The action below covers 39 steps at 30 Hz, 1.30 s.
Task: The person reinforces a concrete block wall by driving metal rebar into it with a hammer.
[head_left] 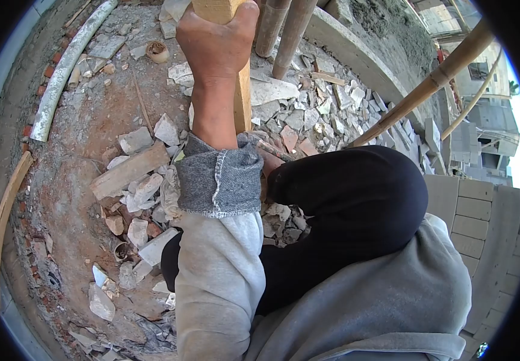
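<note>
My left hand [216,45] is closed around a squared wooden timber [243,99] near the top of the view. Its thumb lies on the right side and the other fingers wrap the left side, partly hidden. The timber runs down behind my forearm, so its lower end is mostly covered. A grey rolled cuff [221,180] surrounds my wrist. Beside the cuff shows a small patch of skin [270,163], too covered to identify, near my bent leg [356,192] in black trousers. I cannot make out my right hand anywhere.
Broken masonry [145,189] and a loose board [130,170] lie left of my arm. More rubble [320,111] spreads to the right. Bamboo poles [434,81] cross the upper right. A whitish pipe [70,69] and curved wood strip [7,216] lie left. Stacked blocks [470,216] stand right.
</note>
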{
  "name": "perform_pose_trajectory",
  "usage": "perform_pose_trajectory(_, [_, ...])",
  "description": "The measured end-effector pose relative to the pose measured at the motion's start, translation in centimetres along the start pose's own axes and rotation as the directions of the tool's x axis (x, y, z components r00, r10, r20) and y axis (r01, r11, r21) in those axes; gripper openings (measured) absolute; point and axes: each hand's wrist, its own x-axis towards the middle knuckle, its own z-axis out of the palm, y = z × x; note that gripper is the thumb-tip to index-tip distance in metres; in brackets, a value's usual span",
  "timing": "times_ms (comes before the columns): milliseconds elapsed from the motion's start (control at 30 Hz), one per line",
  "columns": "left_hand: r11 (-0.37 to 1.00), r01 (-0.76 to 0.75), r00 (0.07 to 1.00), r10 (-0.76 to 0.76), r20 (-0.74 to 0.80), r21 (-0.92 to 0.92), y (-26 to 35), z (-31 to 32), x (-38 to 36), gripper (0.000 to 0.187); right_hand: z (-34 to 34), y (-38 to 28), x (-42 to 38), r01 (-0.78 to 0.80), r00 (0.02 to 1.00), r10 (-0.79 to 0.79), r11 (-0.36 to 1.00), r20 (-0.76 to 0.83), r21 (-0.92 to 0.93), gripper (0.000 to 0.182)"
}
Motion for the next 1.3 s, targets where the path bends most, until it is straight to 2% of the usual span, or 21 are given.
perform_pose_trajectory(33, [0.999, -0.050, 0.998, 0.051, -0.040, 0.015, -0.7, 0.5, -0.1, 0.020, -0.4, 0.4, -0.6, 0.006, 1.000, -0.007, 1.000, 0.017, 0.011, 0.032])
perform_pose_trajectory(167, [0.989, 0.126, 0.992, -0.126, -0.005, 0.075, -0.5, 0.1, -0.6, 0.029, -1.9, 1.6, -1.2, 0.065, 0.997, -0.067, 0.994, 0.025, 0.082, 0.031])
perform_pose_trajectory(233, [0.978, 0.203, 0.977, -0.206, 0.058, 0.045, 0.2, -0.7, -0.4, 0.039, -2.8, 2.1, -0.3, 0.118, 0.993, -0.120, 0.984, 0.005, 0.131, 0.031])
perform_pose_trajectory(267, [0.975, 0.221, 0.965, -0.220, 0.140, 0.013, 0.7, -1.2, -0.3, 0.060, -3.3, 2.3, 0.4, 0.144, 0.989, -0.144, 0.977, -0.010, 0.159, 0.031])
perform_pose_trajectory(367, [0.971, 0.235, 0.965, -0.230, 0.124, -0.028, 1.6, -2.4, -2.1, 0.059, -4.4, 2.1, 2.5, 0.227, 0.974, -0.219, 0.929, -0.060, 0.291, 0.031])
perform_pose_trajectory(400, [0.995, 0.102, 0.995, -0.102, -0.012, 0.023, 0.1, -2.5, -3.2, 0.064, -5.1, 1.8, 2.5, 0.238, 0.971, -0.224, 0.906, -0.083, 0.349, 0.031])
perform_pose_trajectory(467, [0.926, 0.368, 0.891, -0.324, -0.317, 0.088, 2.4, -3.8, -5.7, 0.053, -5.9, -0.7, 0.5, 0.204, 0.979, -0.163, 0.851, -0.125, 0.484, 0.030])
perform_pose_trajectory(500, [0.817, 0.482, 0.861, -0.376, -0.342, 0.316, 2.6, -5.1, -7.4, 0.042, -6.6, -1.4, -1.9, 0.179, 0.982, -0.113, 0.803, -0.150, 0.569, 0.033])
perform_pose_trajectory(533, [0.696, 0.499, 0.866, -0.420, -0.271, 0.516, 4.6, -5.9, -8.2, 0.031, -7.3, -2.6, -3.5, 0.159, 0.984, -0.065, 0.749, -0.167, 0.644, 0.037])
perform_pose_trajectory(567, [0.592, 0.394, 0.870, -0.487, -0.078, 0.703, 6.7, -6.5, -8.6, 0.027, -8.5, -4.1, -5.1, 0.111, 0.992, -0.032, 0.715, -0.126, 0.691, 0.041])
perform_pose_trajectory(600, [0.482, 0.237, 0.812, -0.575, 0.101, 0.843, 8.3, -6.9, -9.0, 0.025, -9.9, -5.9, -6.5, 0.049, 0.998, -0.011, 0.687, -0.056, 0.725, 0.041])
perform_pose_trajectory(667, [0.532, -0.010, 0.778, -0.528, 0.341, 0.847, 9.8, -7.3, -10.9, 0.026, -12.0, -7.3, -7.8, 0.005, 1.000, 0.001, 0.671, -0.008, 0.741, 0.042])
perform_pose_trajectory(767, [0.433, -0.275, 0.832, -0.340, 0.438, 0.859, 7.5, -8.3, -16.3, 0.026, -13.0, -6.6, -6.5, 0.076, 0.997, -0.067, 0.691, -0.041, 0.719, 0.042])
perform_pose_trajectory(867, [0.438, -0.132, 0.745, -0.548, 0.380, 0.889, 8.5, -9.5, -16.5, 0.023, -14.4, -6.6, -4.5, 0.178, 0.982, -0.166, 0.657, -0.090, 0.733, 0.042])
perform_pose_trajectory(967, [0.433, -0.039, 0.773, -0.559, 0.302, 0.901, 10.1, -10.5, -15.1, 0.016, -15.2, -7.3, -2.0, 0.228, 0.956, -0.286, 0.579, -0.067, 0.783, 0.038])
perform_pose_trajectory(1000, [0.481, -0.042, 0.838, -0.461, 0.293, 0.876, 9.9, -11.4, -15.0, 0.012, -15.7, -8.3, -1.5, 0.235, 0.945, -0.322, 0.546, -0.058, 0.804, 0.036])
perform_pose_trajectory(1100, [0.448, 0.124, 0.891, -0.443, 0.099, 0.885, 12.8, -12.0, -13.5, 0.011, -16.9, -9.9, 0.9, 0.364, 0.860, -0.502, 0.476, -0.093, 0.801, 0.028])
perform_pose_trajectory(1133, [0.443, 0.183, 0.909, -0.416, 0.021, 0.878, 13.7, -12.4, -13.0, 0.011, -17.5, -11.4, 0.7, 0.392, 0.867, -0.477, 0.469, -0.147, 0.792, 0.028])
perform_pose_trajectory(1233, [0.409, 0.396, 0.898, -0.359, -0.254, 0.822, 18.9, -13.4, -11.2, 0.012, -19.8, -12.9, 0.5, 0.541, 0.808, -0.539, 0.520, -0.238, 0.661, 0.037])
perform_pose_trajectory(1267, [0.412, 0.386, 0.908, -0.330, -0.259, 0.826, 19.9, -14.2, -11.0, 0.013, -20.8, -16.0, -2.1, 0.574, 0.770, -0.586, 0.463, -0.252, 0.675, 0.038])
perform_pose_trajectory(1300, [0.452, 0.360, 0.930, -0.238, -0.279, 0.816, 20.8, -15.1, -10.7, 0.018, -22.8, -15.9, -1.6, 0.627, 0.694, -0.705, 0.492, -0.146, 0.603, 0.036])
